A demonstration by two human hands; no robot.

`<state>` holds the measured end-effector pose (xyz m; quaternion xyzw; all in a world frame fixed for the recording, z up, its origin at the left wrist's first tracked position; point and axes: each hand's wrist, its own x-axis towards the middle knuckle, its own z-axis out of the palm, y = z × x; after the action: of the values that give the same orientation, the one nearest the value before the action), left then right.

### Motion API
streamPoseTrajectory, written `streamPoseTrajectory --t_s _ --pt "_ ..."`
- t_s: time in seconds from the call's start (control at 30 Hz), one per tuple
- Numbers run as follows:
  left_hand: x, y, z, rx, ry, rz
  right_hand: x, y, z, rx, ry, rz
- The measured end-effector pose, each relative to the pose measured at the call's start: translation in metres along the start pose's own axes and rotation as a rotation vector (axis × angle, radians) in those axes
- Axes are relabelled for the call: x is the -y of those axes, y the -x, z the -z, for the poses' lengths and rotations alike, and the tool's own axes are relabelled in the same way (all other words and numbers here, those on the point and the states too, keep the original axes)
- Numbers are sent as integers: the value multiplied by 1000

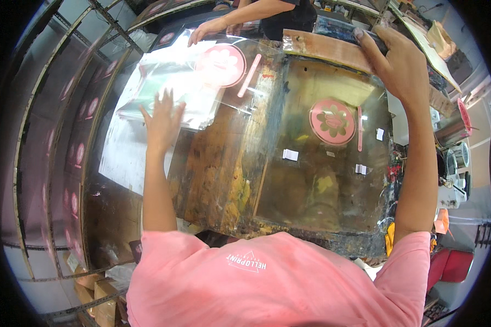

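Observation:
My left hand, its fingers spread, is over a stack of clear plastic sheets lying on white paper. A clear sheet bearing a pink disc with a white flower and a pink bar reaches across the stack's far end. My right arm stretches far forward, and my right hand is closed around the corner of a wooden frame at the table's far side. Below that frame, a glossy board carries a pink disc with a flower cut-out and a slim pink bar.
Across the table, another person's hand touches the clear sheet's far edge. Small white tabs sit on the board. A metal rack holding printed sheets stands at left. Cans stand at right, near a red chair.

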<state>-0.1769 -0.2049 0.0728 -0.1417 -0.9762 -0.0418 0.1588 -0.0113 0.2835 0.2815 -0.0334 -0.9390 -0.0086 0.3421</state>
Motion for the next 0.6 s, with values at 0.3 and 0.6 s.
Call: streamPoseTrajectory --t_s 0.3,0.6 --pt "-37 -6 51 -3 129 -147 -4 -11 2 117 14 -69" --pt "-255 58 -6 410 164 -603 3 -2 4 -101 -7 34"
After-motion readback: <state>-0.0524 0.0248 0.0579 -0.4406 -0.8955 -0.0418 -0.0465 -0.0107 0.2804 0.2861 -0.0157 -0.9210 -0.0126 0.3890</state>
